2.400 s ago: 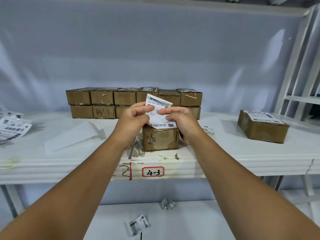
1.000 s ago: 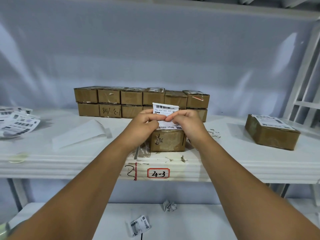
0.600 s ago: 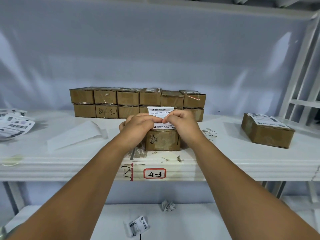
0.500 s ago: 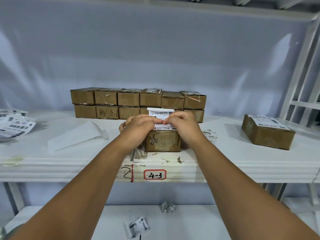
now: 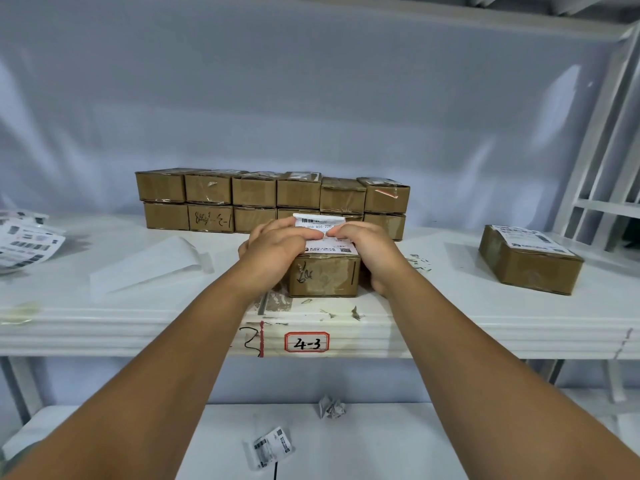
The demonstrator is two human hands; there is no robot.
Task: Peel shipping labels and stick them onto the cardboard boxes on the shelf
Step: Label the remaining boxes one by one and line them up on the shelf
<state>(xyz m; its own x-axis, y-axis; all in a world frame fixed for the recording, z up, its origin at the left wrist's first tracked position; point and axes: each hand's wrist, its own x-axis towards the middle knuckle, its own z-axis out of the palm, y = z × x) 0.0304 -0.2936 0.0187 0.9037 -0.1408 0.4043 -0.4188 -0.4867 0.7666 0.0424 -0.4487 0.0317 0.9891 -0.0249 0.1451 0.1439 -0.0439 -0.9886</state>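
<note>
Both hands are clenched on the shipping label (image 5: pixel 319 226): the left hand (image 5: pixel 277 247) and the right hand (image 5: pixel 367 247) pinch it with curled fingers, one at each side. The label's near edge lies on top of the cardboard box (image 5: pixel 323 278) directly under the hands, and its far edge stands raised. That box sits on the white shelf (image 5: pixel 450 318). Beyond the hands stands a double row of boxes (image 5: pixel 270 199); well right of the right hand lies a labelled box (image 5: pixel 530 268), and left of the left hand lies backing paper (image 5: pixel 149 268).

Fourteen cardboard boxes (image 5: pixel 322 276), two hands (image 5: pixel 277 249), one pinched label (image 5: pixel 317 224), one crumpled paper ball (image 5: pixel 331 407).
</note>
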